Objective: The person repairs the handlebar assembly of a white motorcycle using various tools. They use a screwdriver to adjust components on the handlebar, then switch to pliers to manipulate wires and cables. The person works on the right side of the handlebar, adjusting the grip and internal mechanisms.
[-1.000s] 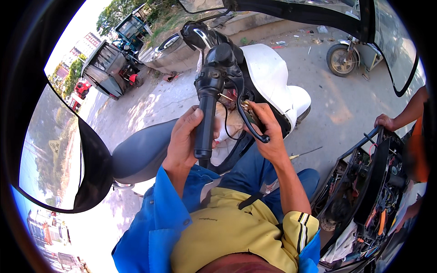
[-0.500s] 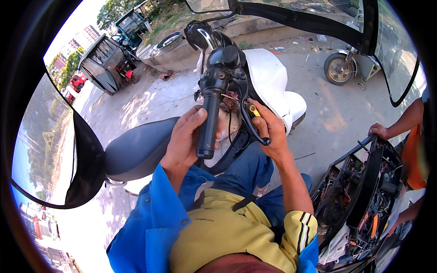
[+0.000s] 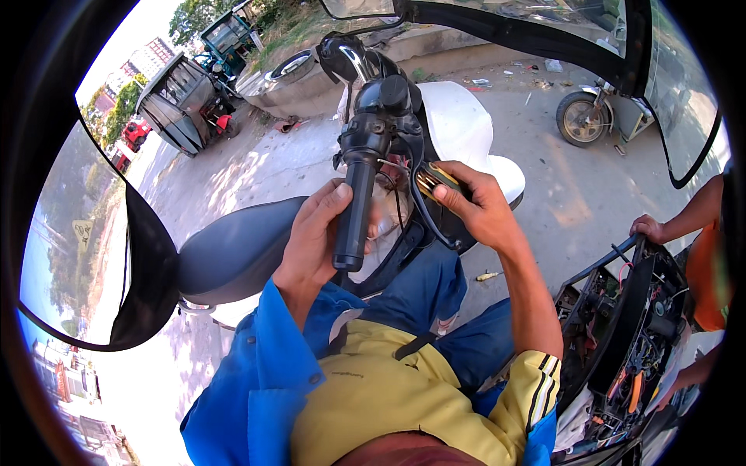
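A black rubber handlebar grip [image 3: 355, 217] points toward me, with a black switch housing and brake lever [image 3: 426, 206] at its far end. My left hand [image 3: 315, 225] is closed about the grip from the left, thumb along its side and some fingers hidden behind it. My right hand [image 3: 478, 198] clasps a yellow-and-black folding hex key set [image 3: 437, 180] beside the lever. Several metal keys lie in its handle. A thin metal rod [image 3: 394, 165] runs between the lever and the housing; where its tip sits cannot be made out.
A black seat [image 3: 241, 252] is at left, white bodywork [image 3: 458, 124] beyond the lever. A yellow-handled screwdriver [image 3: 488, 276] lies on the ground. At right, another person's hand [image 3: 646, 227] rests on an open crate of tools [image 3: 598, 311]. A windshield frame [image 3: 513, 35] crosses above.
My right hand has turned and shifted up, its fingers leaving the lever's end and the hex key set now showing its keys. The screwdriver on the ground has come into sight. My left hand stays put.
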Demonstrator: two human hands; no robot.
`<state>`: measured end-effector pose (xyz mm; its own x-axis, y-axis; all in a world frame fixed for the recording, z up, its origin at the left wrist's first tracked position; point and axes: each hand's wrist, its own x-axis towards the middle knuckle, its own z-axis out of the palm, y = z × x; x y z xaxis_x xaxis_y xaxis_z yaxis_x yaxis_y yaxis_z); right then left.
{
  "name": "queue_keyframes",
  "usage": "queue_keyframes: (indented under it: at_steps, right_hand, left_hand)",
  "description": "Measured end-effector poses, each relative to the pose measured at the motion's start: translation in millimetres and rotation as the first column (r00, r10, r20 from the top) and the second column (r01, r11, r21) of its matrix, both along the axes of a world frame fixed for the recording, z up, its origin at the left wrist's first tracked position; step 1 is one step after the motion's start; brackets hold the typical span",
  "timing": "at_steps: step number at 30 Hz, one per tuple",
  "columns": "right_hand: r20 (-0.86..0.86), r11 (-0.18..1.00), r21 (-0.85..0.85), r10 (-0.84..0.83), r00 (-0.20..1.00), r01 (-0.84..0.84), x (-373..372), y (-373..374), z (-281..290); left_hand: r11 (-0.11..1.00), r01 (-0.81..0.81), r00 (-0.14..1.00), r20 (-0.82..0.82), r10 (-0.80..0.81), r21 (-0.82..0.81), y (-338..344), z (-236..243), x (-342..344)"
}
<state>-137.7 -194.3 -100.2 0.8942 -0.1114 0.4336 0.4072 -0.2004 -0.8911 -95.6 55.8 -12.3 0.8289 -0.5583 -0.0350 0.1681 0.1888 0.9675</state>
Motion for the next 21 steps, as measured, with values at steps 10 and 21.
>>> queue_keyframes:
  at_steps: [10, 21]
  right_hand:
    - [-0.192, 0.966, 0.082, 0.258, 0.947, -0.247, 10.7, -14.7, 19.2]
    - [0.47, 0.815, -0.46, -0.112, 0.876, 0.351, 0.4, 1.6, 1.7]
  left_hand:
    - [1.0, -0.026, 0.999, -0.031, 0.026, -0.005, 0.7, 0.7, -0.7]
    - [0.999, 0.003, 1.0, -0.016, -0.003, -0.033, -0.4, -0.4, -0.3]
